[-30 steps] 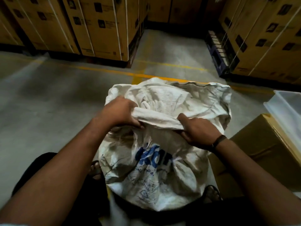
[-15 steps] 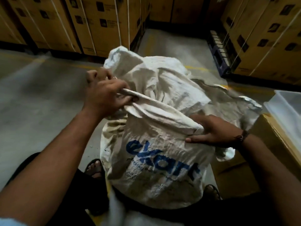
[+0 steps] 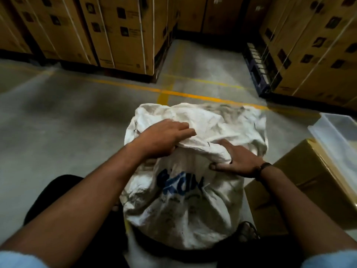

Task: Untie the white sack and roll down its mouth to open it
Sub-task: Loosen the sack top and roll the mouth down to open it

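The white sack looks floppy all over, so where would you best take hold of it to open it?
Best the thick rolled fold of cloth across the top of the white sack, probably from above, one grip each side. Both hands are there: the left hand over its left end, the right hand pressing its right end. The bulging body below offers no edge.

The scene is dimly lit; the floor [image 3: 58, 120] is patchily shadowed. Motion blur softens the sack [image 3: 193, 190] print, and edges are bent by wide-angle distortion.
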`<state>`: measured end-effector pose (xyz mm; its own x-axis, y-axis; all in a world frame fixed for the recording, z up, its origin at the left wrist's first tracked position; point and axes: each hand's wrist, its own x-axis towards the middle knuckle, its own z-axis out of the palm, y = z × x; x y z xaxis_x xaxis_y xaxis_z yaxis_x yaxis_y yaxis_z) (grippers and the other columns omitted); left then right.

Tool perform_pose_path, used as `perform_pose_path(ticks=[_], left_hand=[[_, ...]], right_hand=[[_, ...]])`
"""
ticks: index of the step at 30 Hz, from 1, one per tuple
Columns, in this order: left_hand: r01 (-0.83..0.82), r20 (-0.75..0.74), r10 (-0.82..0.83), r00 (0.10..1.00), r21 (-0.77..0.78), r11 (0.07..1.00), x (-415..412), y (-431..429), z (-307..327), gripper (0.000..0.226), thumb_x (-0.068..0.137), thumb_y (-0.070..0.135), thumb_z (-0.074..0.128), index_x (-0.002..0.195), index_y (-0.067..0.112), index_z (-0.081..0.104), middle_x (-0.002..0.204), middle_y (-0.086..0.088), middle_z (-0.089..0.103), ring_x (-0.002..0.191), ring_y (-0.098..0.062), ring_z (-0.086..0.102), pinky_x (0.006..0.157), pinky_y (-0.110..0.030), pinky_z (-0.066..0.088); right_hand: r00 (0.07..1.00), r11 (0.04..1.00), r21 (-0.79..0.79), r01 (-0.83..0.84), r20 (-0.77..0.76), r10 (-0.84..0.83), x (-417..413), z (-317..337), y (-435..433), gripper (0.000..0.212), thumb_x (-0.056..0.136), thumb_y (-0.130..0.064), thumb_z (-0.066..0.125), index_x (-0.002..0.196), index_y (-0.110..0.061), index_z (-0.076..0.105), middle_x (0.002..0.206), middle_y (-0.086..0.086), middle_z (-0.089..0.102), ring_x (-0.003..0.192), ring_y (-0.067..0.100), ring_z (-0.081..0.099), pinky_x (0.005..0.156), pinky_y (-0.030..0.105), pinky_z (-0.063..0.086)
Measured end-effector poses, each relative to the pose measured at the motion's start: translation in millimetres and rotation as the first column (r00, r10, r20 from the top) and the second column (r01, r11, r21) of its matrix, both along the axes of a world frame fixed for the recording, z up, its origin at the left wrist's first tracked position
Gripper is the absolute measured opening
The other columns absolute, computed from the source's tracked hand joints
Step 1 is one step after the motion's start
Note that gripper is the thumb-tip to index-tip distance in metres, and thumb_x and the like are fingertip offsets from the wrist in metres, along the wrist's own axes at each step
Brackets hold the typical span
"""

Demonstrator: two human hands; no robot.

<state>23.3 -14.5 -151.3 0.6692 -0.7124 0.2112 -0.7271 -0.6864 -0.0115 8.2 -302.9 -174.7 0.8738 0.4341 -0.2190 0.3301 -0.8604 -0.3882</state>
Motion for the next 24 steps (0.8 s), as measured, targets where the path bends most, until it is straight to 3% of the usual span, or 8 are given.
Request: perform_pose_path(ticks=[5,8,11,13,16,18,21,24], left_hand=[[-0.093,0.190,0.098,0.977,-0.037,0.995,-4.4,10.6,-16.9,0.039,0.085,0.015,0.040,0.120,0.022,0.057,0.109,-0.004,0.060,0.094,-0.027,0.060,0.079,-0.039,0.038],[-0.186,0.067,0.192,0.979,-0.087,0.979,-6.8,14.7,-23.3,0.044,0.081,0.022,0.042,0.124,0.023,0.052,0.117,-0.002,0.057,0.102,-0.027,0.056,0.086,-0.038,0.033],[-0.162,0.018,0.163,0.986,-0.059,0.985,-10.9,13.6,-22.2,0.047,0.087,0.046,0.049,0.129,0.024,0.047,0.122,0.001,0.049,0.106,-0.023,0.046,0.091,-0.038,0.031],[-0.132,-0.030,0.130,0.991,-0.062,0.989,-15.7,10.5,-17.4,0.057,0.093,0.065,0.044,0.131,0.023,0.043,0.122,0.003,0.041,0.107,-0.019,0.039,0.095,-0.038,0.030],[-0.094,-0.083,0.084,0.993,-0.123,0.988,-23.7,-1.0,-8.8,0.049,0.101,0.059,0.025,0.132,0.026,0.041,0.120,0.004,0.039,0.109,-0.020,0.040,0.097,-0.040,0.030],[-0.045,-0.046,0.039,0.998,-0.129,0.991,-29.1,-11.6,-6.0,0.038,0.103,0.050,0.031,0.130,0.028,0.043,0.119,0.003,0.041,0.109,-0.021,0.040,0.098,-0.041,0.031],[0.073,0.136,-0.058,0.989,-0.113,0.991,-37.4,-27.1,-8.3,0.028,0.098,0.036,0.054,0.123,0.024,0.055,0.113,-0.003,0.050,0.101,-0.025,0.046,0.093,-0.042,0.039],[0.146,0.257,-0.103,0.961,-0.153,0.977,-38.5,-37.3,-13.2,0.022,0.092,0.023,0.062,0.113,0.019,0.065,0.103,-0.006,0.059,0.087,-0.025,0.053,0.072,-0.039,0.047]], right_hand=[[0.887,0.961,0.127,0.247,-0.430,-0.171,2.8,-38.3,0.7,0.089,0.068,-0.082,0.062,0.109,-0.004,0.065,0.104,0.014,0.072,0.091,0.033,0.066,0.086,0.041,0.052],[0.969,0.995,-0.022,0.094,-0.227,-0.096,-6.2,-19.4,10.9,0.061,0.078,-0.075,0.057,0.118,-0.029,0.063,0.106,-0.009,0.067,0.096,0.017,0.063,0.085,0.030,0.050],[0.990,0.973,-0.208,-0.103,0.069,0.119,-14.1,1.4,8.5,0.102,0.062,-0.094,0.048,0.145,-0.037,0.034,0.139,-0.009,0.051,0.127,0.018,0.049,0.103,0.039,0.043],[0.990,0.994,-0.046,-0.103,0.092,0.107,-18.3,12.1,8.8,0.110,0.062,-0.089,0.056,0.152,-0.035,0.022,0.152,-0.011,0.037,0.137,0.010,0.036,0.112,0.036,0.036],[0.992,0.936,0.339,-0.093,-0.052,0.117,-19.6,24.7,21.6,0.076,0.076,-0.065,0.070,0.142,-0.041,0.041,0.140,-0.023,0.051,0.128,-0.004,0.047,0.107,0.031,0.041],[0.977,0.904,0.420,-0.084,-0.143,0.158,-16.1,27.8,29.0,0.053,0.083,-0.057,0.068,0.130,-0.036,0.056,0.127,-0.017,0.063,0.116,0.003,0.058,0.101,0.037,0.046],[0.956,0.918,0.390,-0.077,-0.232,0.179,-12.8,25.8,33.8,0.041,0.081,-0.049,0.072,0.116,-0.028,0.066,0.111,-0.009,0.071,0.103,0.010,0.065,0.092,0.037,0.049],[0.985,0.960,0.228,-0.161,-0.017,0.169,-13.7,15.9,31.6,0.031,0.079,-0.037,0.078,0.107,-0.026,0.067,0.092,-0.013,0.069,0.082,0.001,0.062,0.071,0.026,0.045]])
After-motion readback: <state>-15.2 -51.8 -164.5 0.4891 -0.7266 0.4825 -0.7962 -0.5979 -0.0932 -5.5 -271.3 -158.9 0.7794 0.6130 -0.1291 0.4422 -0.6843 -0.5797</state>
